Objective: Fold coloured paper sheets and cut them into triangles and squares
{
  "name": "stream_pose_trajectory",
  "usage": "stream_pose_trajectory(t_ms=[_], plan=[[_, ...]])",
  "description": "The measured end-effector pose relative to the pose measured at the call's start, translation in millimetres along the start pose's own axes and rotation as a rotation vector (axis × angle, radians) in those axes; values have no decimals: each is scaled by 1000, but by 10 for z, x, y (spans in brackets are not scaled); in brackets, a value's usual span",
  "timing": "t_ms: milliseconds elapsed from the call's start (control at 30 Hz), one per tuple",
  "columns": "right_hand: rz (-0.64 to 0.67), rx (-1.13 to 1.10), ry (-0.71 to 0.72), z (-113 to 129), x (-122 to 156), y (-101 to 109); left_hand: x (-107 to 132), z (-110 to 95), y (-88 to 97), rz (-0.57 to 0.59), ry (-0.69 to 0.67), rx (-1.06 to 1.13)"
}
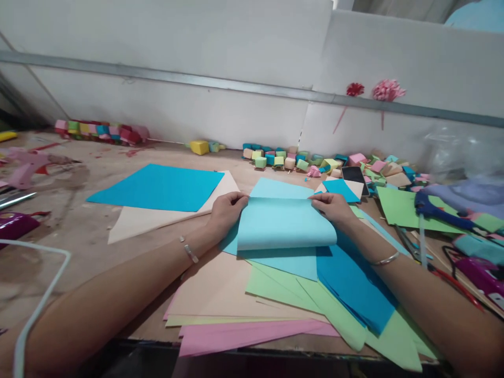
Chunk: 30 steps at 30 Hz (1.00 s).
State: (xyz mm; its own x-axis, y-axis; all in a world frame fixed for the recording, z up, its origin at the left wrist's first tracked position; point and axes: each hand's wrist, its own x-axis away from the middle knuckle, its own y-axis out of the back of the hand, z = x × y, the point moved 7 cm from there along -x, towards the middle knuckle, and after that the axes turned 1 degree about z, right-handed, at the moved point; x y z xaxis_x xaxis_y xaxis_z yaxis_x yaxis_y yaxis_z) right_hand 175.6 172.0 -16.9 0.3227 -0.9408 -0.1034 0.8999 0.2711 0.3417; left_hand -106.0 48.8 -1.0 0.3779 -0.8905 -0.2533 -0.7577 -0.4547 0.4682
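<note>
A light blue sheet of paper is bent over on itself, its near side curving in a soft roll. My left hand pinches the sheet's far left corner. At the far right corner, my right hand grips the same edge between thumb and fingers. Under it lie more coloured sheets: peach paper, green paper, dark blue paper and pink paper. To the left of my hands, a bright blue sheet rests on a peach one.
Small coloured paper cubes line the wall. A pink glue gun lies left, a blue-handled glue gun right. A phone sits behind my right hand. A white cable curves at the left. Two paper flowers hang on the wall rail.
</note>
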Motion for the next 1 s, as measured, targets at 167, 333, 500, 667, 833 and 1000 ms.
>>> stream_pose_trajectory(t_ms=[167, 333, 500, 667, 833, 1000], plan=[[-60, -28, 60, 73, 1, 52, 3, -27, 29, -16, 1, -24], [-68, -37, 86, 68, -8, 51, -11, 2, 46, -41, -4, -42], [-82, -1, 104, 35, -36, 62, -21, 35, 20, -32, -21, -64], [-102, 133, 151, 21, -61, 102, -57, 50, -10, 20, -62, -129], [-98, 313, 242, 64, -56, 91, -91, 58, -36, 83, -102, -237], [-54, 413, 294, 87, -49, 6, -86, 0, -51, 140, -109, -340]])
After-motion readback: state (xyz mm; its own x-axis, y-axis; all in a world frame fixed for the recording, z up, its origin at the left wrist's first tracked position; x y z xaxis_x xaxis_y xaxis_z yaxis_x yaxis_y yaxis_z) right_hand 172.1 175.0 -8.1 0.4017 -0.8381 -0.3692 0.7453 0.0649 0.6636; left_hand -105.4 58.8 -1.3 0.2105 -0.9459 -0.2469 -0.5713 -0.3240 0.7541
